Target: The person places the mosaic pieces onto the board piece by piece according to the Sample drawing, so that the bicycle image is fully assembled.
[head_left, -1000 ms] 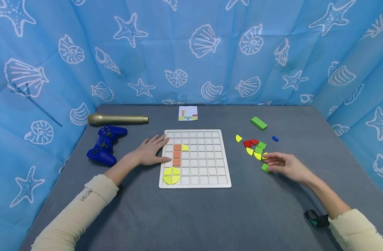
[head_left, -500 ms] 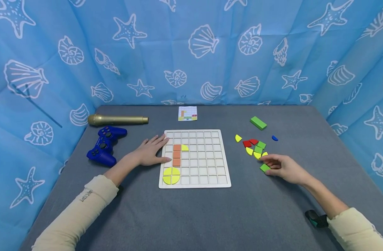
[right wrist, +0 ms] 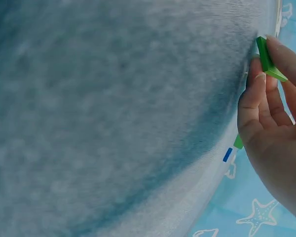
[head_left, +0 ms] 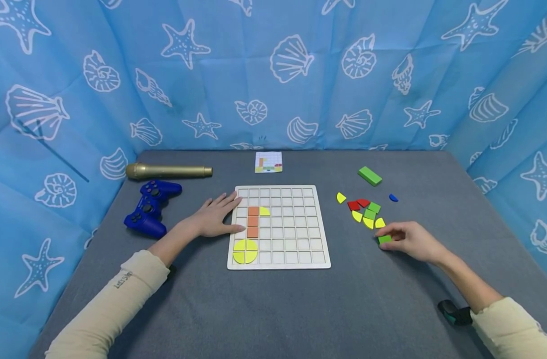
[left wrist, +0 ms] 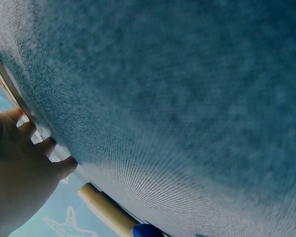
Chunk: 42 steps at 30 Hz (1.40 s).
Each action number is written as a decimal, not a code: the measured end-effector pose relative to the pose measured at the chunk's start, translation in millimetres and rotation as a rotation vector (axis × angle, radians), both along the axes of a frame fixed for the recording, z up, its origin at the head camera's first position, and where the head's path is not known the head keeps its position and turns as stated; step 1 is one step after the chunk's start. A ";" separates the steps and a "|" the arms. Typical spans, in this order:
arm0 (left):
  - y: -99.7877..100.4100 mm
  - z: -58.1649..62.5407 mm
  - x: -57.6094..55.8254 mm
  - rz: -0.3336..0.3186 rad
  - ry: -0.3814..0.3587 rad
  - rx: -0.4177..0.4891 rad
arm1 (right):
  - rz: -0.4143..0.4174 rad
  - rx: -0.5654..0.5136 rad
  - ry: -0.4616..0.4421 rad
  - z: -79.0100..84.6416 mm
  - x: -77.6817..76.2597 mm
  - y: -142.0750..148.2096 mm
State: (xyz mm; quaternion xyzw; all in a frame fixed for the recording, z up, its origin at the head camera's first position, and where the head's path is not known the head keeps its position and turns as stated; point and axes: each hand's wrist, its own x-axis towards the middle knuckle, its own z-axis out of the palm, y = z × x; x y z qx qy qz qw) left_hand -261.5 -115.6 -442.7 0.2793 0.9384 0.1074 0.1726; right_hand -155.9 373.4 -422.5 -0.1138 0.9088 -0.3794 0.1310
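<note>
Green shows at the fingertips of the right hand (head_left: 405, 242), whose thumb and curled fingers pinch a green square tile (head_left: 384, 240) just nearer the person than the group of loose pieces on the grey counter (head_left: 278, 314). The right forearm slants in from the lower right, its cream sleeve (head_left: 508, 326) ending short of the wrist; the right wrist view shows the tile tipped aslant between the digits, and whether it touches the counter I cannot tell. The left hand (head_left: 212, 218) lies palm down with fingers spread, the fingertips and thumb resting along the left edge of the white grid board (head_left: 291, 229) and gripping nothing. On the board stand three orange square tiles (head_left: 253, 221) in a column, a yellow quarter-circle tile (head_left: 264, 211) beside the topmost, and four more yellow quarters making a disc (head_left: 245, 251) near the lower left corner. Compared with one second ago, the green square tile has come a little to the right and nearer the right palm, and that hand has drawn back from the loose yellow quarter (head_left: 379, 223), which its fingers partly covered then and which now shows whole. The left hand and the tiles on the board match that earlier view, and so do the red pieces (head_left: 353, 205) among the loose group.
</note>
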 end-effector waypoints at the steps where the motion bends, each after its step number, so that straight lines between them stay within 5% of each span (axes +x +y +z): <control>1: -0.2 -0.1 0.0 0.000 0.000 0.000 | -0.025 -0.011 -0.023 1.1 -0.3 -0.1; 12: -0.9 -2.0 1.0 -0.002 0.001 0.012 | -0.226 -0.252 -0.307 9.7 -6.2 -11.2; 20: -0.8 -3.4 1.0 -0.004 0.003 0.012 | -0.253 -0.319 -0.364 11.5 -11.5 -40.5; 42: -0.7 -2.4 -0.7 0.002 0.004 0.003 | -0.046 -0.392 -0.377 -2.7 -26.9 -124.6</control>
